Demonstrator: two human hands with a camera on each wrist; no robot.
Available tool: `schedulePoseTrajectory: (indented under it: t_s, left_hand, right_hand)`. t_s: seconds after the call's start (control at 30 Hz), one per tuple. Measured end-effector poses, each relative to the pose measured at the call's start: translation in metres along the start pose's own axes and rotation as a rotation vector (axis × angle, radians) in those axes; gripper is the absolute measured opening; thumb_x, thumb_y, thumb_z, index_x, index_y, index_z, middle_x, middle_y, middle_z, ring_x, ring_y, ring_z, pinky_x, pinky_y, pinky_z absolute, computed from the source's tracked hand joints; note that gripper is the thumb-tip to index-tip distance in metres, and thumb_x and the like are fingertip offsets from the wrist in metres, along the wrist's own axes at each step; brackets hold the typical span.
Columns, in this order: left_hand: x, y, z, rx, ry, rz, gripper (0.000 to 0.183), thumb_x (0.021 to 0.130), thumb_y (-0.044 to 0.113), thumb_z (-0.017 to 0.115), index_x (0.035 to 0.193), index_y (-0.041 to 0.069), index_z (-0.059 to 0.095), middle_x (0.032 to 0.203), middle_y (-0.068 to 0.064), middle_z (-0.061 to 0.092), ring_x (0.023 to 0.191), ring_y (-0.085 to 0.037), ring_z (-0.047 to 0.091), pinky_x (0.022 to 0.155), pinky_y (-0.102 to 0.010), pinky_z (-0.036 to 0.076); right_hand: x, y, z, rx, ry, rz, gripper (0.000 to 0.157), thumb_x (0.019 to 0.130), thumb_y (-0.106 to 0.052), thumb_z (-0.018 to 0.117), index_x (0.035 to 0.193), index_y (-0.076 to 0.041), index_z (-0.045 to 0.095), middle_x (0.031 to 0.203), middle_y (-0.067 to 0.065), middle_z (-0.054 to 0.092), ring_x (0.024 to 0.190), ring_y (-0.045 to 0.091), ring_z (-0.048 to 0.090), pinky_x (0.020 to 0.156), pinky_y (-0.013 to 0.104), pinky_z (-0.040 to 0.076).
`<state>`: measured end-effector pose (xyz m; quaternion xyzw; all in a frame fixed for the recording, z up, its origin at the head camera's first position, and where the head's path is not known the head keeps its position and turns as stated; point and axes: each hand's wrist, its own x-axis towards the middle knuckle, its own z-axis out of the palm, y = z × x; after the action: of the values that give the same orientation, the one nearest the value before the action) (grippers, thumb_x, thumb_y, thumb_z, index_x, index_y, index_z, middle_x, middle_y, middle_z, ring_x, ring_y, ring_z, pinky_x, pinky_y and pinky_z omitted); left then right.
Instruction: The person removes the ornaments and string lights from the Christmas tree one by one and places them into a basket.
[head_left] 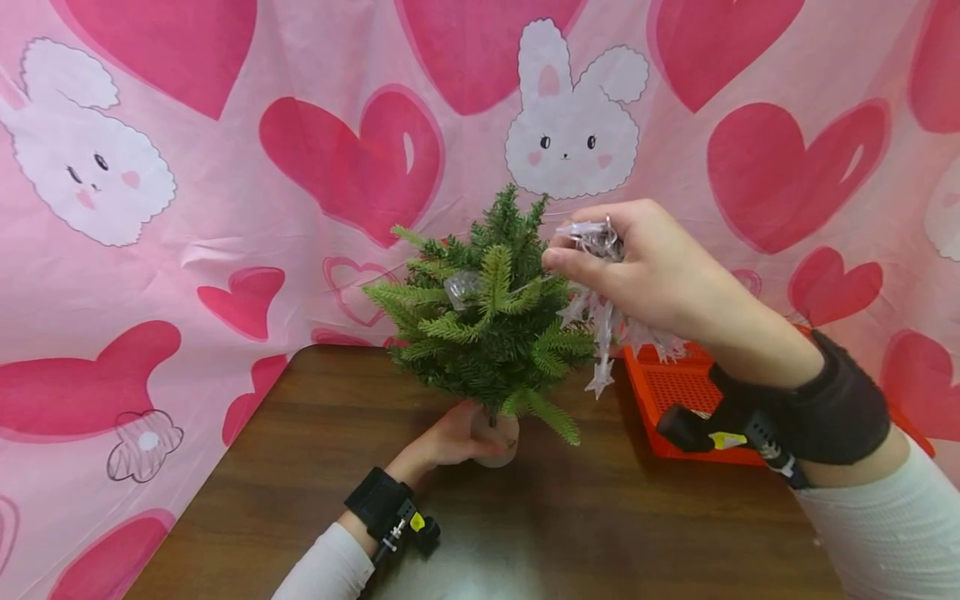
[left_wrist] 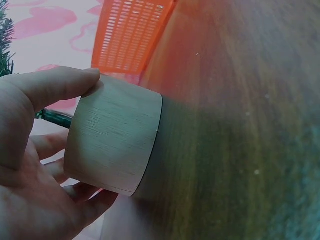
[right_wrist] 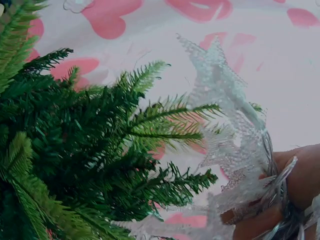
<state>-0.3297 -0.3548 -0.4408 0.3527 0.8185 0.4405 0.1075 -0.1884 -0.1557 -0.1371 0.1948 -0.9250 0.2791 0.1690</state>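
A small artificial Christmas tree [head_left: 487, 317] stands upright on the table on a round wooden base [left_wrist: 117, 135]. My left hand [head_left: 453, 435] grips that base, thumb on one side and fingers around the other. Beside the tree's upper right, my right hand [head_left: 637, 267] holds a bunched string of clear star lights [head_left: 600, 333], several stars dangling below the fingers. In the right wrist view the clear stars [right_wrist: 220, 85] hang close by the branch tips. One clear ornament [head_left: 462, 289] sits among the branches on the tree's left front, and a thin wire runs across the foliage.
An orange plastic basket [head_left: 675, 392] stands on the table at the right, partly behind my right forearm. The brown wooden table [head_left: 300, 500] meets a pink cloth [head_left: 225, 208] with hearts and rabbits hanging behind it.
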Motion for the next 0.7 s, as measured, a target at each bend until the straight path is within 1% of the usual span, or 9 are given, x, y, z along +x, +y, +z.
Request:
schedulePoseTrajectory:
  t_s: [0.1,0.2,0.3,0.4,0.53,0.6,0.7]
  left_hand:
    - [0.0002,0.0006,0.0001,-0.001,0.001,-0.006,0.078,0.074,0.029,0.079,0.141,0.018,0.039,0.139,-0.003,0.047,0.126,-0.025,0.044,0.101,-0.046,0.036]
    - [0.0,0.0,0.0003,0.001,-0.005,-0.018,0.079,0.075,0.029,0.078,0.142,0.018,0.037,0.14,-0.004,0.045,0.128,-0.025,0.043,0.102,-0.046,0.036]
    - [-0.0003,-0.0009,0.0002,0.003,-0.011,-0.022,0.078,0.076,0.03,0.077,0.142,0.018,0.037,0.141,-0.004,0.044,0.128,-0.026,0.043,0.101,-0.047,0.037]
    - [-0.0001,-0.0011,0.0007,0.018,-0.007,-0.017,0.076,0.076,0.03,0.078,0.141,0.017,0.039,0.14,-0.004,0.046,0.127,-0.025,0.044,0.101,-0.046,0.037]
    - [0.0008,-0.0021,0.0017,0.049,0.009,-0.016,0.073,0.075,0.031,0.078,0.137,0.016,0.044,0.136,-0.005,0.05,0.125,-0.025,0.046,0.1,-0.044,0.038]
    - [0.0008,-0.0019,0.0021,0.056,0.014,-0.01,0.072,0.075,0.032,0.078,0.137,0.015,0.044,0.135,-0.005,0.05,0.124,-0.026,0.047,0.1,-0.045,0.038]
    - [0.0011,-0.0022,0.0022,0.067,0.017,-0.005,0.075,0.075,0.033,0.078,0.139,0.017,0.042,0.137,-0.005,0.049,0.125,-0.026,0.046,0.1,-0.045,0.038]
  right_hand:
    - [0.0002,-0.0001,-0.0029,-0.004,-0.009,0.013,0.017,0.087,-0.031,0.067,0.084,-0.014,0.064,0.068,0.008,0.051,0.058,0.022,0.046,0.052,0.032,0.041]
    - [0.0007,0.0001,-0.0046,-0.04,-0.042,0.006,0.02,0.084,-0.03,0.07,0.077,-0.015,0.06,0.065,0.006,0.05,0.052,0.02,0.044,0.047,0.031,0.038]
    - [0.0013,-0.001,-0.0054,-0.085,-0.076,0.007,0.027,0.082,-0.032,0.072,0.073,-0.014,0.053,0.062,0.004,0.047,0.048,0.017,0.042,0.045,0.031,0.037]
    - [0.0022,-0.0029,-0.0048,-0.128,-0.084,0.035,0.035,0.08,-0.035,0.074,0.074,-0.011,0.049,0.062,0.006,0.044,0.048,0.017,0.041,0.046,0.032,0.037]
    - [0.0025,-0.004,-0.0026,-0.186,-0.075,0.077,0.039,0.077,-0.038,0.076,0.078,-0.01,0.048,0.064,0.007,0.046,0.051,0.019,0.043,0.05,0.032,0.038]
    - [0.0026,-0.0045,-0.0014,-0.21,-0.07,0.09,0.039,0.076,-0.039,0.076,0.081,-0.011,0.05,0.066,0.007,0.049,0.052,0.019,0.045,0.051,0.033,0.038]
    - [0.0028,-0.0054,-0.0005,-0.218,-0.056,0.098,0.031,0.077,-0.037,0.076,0.084,-0.013,0.057,0.069,0.005,0.056,0.056,0.019,0.048,0.053,0.033,0.04]
